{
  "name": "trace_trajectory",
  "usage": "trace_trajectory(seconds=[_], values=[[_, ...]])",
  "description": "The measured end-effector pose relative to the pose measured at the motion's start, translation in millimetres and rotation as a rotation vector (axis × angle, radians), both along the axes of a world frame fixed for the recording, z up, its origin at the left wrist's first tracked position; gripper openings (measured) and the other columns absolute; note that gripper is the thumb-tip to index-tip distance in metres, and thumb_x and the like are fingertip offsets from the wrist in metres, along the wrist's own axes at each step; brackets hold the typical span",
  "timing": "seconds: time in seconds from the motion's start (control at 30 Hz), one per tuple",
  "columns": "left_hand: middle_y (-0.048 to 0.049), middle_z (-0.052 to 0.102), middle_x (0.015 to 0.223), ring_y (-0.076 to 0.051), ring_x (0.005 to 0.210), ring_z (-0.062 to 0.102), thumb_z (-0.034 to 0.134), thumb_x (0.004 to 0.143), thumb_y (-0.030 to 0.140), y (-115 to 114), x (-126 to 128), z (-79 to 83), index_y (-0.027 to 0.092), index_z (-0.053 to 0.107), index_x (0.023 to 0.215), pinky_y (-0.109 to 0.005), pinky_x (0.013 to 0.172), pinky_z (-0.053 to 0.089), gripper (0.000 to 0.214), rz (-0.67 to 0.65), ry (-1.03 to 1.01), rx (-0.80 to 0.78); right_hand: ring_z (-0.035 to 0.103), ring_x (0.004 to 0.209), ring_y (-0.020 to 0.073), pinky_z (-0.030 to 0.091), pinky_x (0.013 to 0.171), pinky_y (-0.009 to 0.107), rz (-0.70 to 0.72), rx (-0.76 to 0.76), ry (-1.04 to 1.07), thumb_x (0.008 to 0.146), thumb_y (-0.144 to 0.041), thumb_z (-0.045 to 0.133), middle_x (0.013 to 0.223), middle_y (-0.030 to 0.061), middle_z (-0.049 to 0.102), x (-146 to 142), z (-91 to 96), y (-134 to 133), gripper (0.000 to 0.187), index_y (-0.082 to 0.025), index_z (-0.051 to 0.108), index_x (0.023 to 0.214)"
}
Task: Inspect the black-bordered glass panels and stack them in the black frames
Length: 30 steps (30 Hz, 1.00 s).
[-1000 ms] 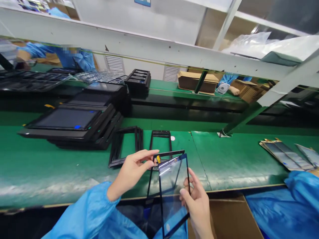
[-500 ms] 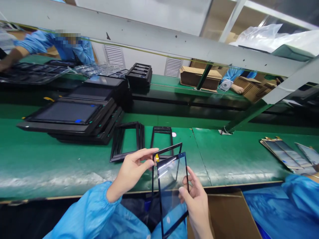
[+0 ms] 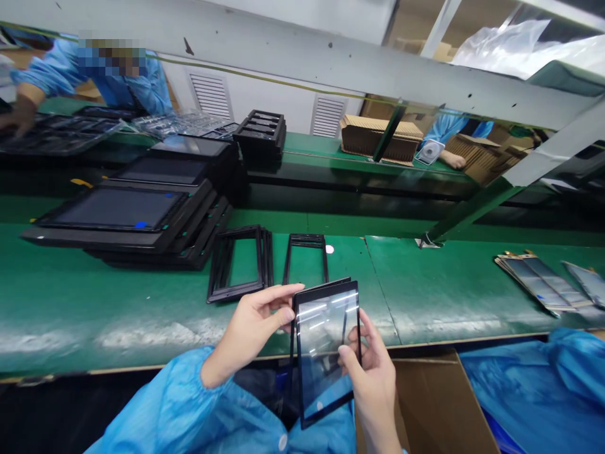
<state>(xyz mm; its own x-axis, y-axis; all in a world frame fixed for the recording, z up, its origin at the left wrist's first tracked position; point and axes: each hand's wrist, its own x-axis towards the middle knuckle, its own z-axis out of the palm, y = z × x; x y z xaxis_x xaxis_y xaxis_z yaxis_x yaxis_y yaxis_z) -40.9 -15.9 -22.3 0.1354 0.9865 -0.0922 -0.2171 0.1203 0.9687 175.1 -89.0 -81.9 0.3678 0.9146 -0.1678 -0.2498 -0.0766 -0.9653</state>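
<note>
My right hand [image 3: 371, 359] grips the right edge of a clear glass touch panel [image 3: 326, 353] with a black border, thumb in front and fingers behind. Just behind the glass is a thin black frame [image 3: 292, 353], pinched at its upper left corner between the thumb and fingers of my left hand [image 3: 258, 321]. Glass and frame nearly overlap, tilted upright above the bench's front edge; whether they touch I cannot tell. Beyond them, more black frames [image 3: 218, 271] lie stacked on the green bench, with a smaller stack of frames [image 3: 306, 241] to their right.
Black trays with screens [image 3: 113, 208] are piled at the left. Several display panels [image 3: 543, 284] lie at the right. A slanted post [image 3: 467, 211] meets the bench. Below the edge is a cardboard box [image 3: 439, 403]. Co-workers' blue sleeves [image 3: 51, 69] show across the bench.
The glass panel has come up and tilted closer to the black frame, now covering most of its opening. My left hand keeps its pinch on the frame. The view has shifted slightly.
</note>
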Motion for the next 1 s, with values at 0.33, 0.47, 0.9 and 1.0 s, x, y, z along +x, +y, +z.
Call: trace_trajectory(seconds=[0.33,0.47,0.9,1.0], values=[[-0.0063,0.077,0.087,-0.019,0.078,0.074,0.095,0.077,0.041,-2.2,0.9,-7.9,0.024,0.084,0.124,-0.022,0.060,0.064,0.051,-0.009,-0.078,-0.136,0.058,0.064,0.0109,0.055,0.057,0.023,-0.031,-0.060,-0.032,0.079,-0.038,0.091,0.093,-0.0013,0.068,-7.3,8.8,-0.2,0.069,-0.028,0.068,0.143],[-0.0050,0.075,0.087,-0.018,0.076,0.074,0.096,0.076,0.040,-1.7,1.1,-10.4,0.025,0.085,0.122,-0.021,0.058,0.064,0.050,0.003,-0.104,-0.148,0.059,0.065,0.0116,0.055,0.055,0.023,-0.030,-0.083,-0.047,0.079,-0.041,0.091,0.096,-0.0011,0.067,-9.7,13.2,0.8,0.071,-0.028,0.067,0.145],[-0.0094,0.080,0.094,-0.022,0.083,0.078,0.095,0.076,0.037,-0.7,1.6,-16.1,0.022,0.082,0.128,-0.022,0.056,0.064,0.055,0.027,-0.101,-0.177,0.061,0.067,0.0125,0.055,0.057,0.023,0.073,-0.109,-0.092,0.081,-0.042,0.091,0.096,-0.0020,0.066,0.1,3.6,2.0,0.077,-0.029,0.061,0.152],[-0.0102,0.082,0.097,-0.024,0.090,0.080,0.094,0.078,0.035,-1.1,2.3,-16.0,0.022,0.081,0.129,-0.021,0.058,0.065,0.054,0.026,-0.109,-0.176,0.063,0.066,0.0128,0.057,0.058,0.024,0.079,-0.123,-0.116,0.083,-0.042,0.090,0.097,-0.0013,0.066,2.1,0.7,1.4,0.079,-0.029,0.059,0.154]])
